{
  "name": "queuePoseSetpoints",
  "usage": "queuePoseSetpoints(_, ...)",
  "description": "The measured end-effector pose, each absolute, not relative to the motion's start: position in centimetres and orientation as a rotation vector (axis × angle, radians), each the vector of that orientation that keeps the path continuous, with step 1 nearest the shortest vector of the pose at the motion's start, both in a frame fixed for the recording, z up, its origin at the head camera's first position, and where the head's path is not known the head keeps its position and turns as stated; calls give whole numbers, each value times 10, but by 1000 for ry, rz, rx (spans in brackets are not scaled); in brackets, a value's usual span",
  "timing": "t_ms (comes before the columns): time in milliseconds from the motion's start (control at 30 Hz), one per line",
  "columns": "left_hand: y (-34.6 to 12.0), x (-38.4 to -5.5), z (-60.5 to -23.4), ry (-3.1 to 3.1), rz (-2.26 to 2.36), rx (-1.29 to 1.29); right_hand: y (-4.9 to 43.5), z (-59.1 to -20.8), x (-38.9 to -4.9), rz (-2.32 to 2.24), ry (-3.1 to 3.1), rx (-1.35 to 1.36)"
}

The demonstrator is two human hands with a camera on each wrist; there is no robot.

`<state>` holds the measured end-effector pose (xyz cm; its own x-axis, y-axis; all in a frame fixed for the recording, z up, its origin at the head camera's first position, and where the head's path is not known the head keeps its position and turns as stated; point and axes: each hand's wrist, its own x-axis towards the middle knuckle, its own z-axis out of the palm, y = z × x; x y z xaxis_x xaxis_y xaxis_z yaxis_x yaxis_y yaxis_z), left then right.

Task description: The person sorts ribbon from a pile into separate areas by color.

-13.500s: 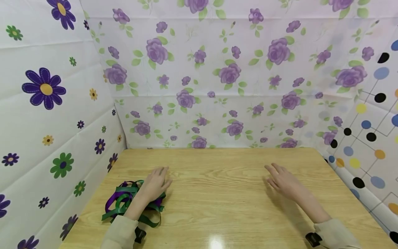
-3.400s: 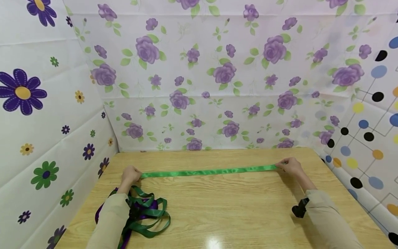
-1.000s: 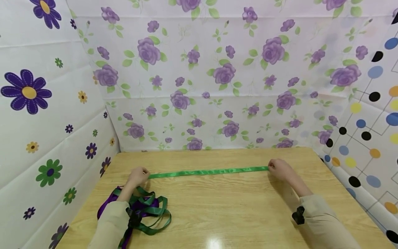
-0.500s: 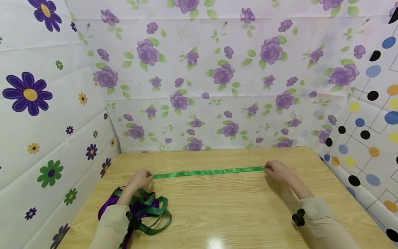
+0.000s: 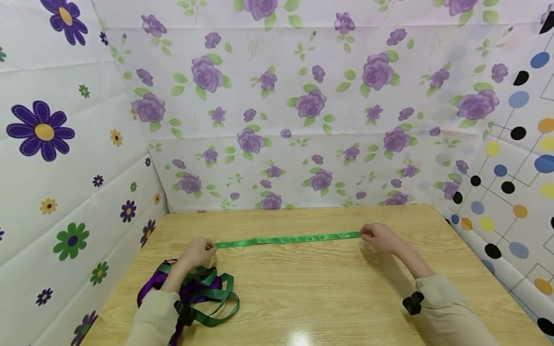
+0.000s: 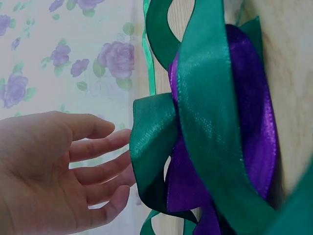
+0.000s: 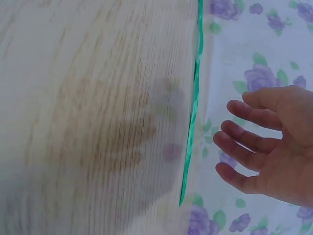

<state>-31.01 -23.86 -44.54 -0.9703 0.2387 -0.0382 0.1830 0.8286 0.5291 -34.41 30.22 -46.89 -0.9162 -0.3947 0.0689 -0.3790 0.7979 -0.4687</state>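
A bright green satin ribbon lies stretched left to right on the wooden table. My left hand hovers at its left end; in the left wrist view the fingers are loosely bent and hold nothing. Just in front of those fingertips, loops of dark green ribbon and purple ribbon fill that view. Over the ribbon's right end is my right hand, its shadow on the table. The right wrist view has its relaxed fingers spread apart, away from the ribbon's tip.
A tangled pile of dark green and purple ribbons lies under my left forearm. The wooden table meets a flowered cloth at the back, with patterned cloths at the sides. Dark wrist cameras sit at the sleeves.
At first the hands were empty, with all visible ribbons in the pile; later the bright green one was stretched out. Over the last second both hands have moved inward above it; the ribbon stays put.
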Motion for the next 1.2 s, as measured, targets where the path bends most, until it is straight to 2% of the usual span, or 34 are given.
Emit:
queuePoseSetpoints(767,-233,-290,-445,2884,884,550,279,-476,-335,-739,2906,-820)
queuePoseSetpoints(1200,-231,-287,-448,2863,874,497,272,-478,-331,-749,2850,-895)
